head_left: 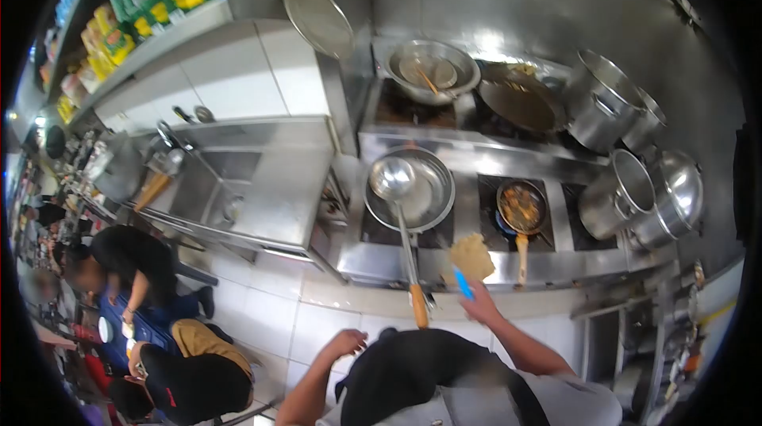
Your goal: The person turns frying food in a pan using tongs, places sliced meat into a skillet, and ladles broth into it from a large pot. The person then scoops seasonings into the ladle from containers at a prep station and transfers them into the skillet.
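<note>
My right hand (479, 305) is closed on a slim, bright blue object (463, 283) at the front of the stove; its exact kind is unclear. Beyond its tip, a crumpled tan cloth (474, 256) lies on the stove's front edge. My left hand (348, 343) is loosely curled in front of my apron, with nothing visible in it. Between my hands is the wooden handle (418, 307) of a large ladle (392, 179), whose bowl rests over a wide metal basin (435, 196). A small frying pan (521, 206) with food in it sits on a burner, its handle towards me.
Behind stand another metal bowl (432, 55) and a dark wok (520, 99). Tall steel pots (603, 101) crowd the right side. A steel sink counter (290, 188) is on the left. Two people (198, 374) in dark tops are low down at the left.
</note>
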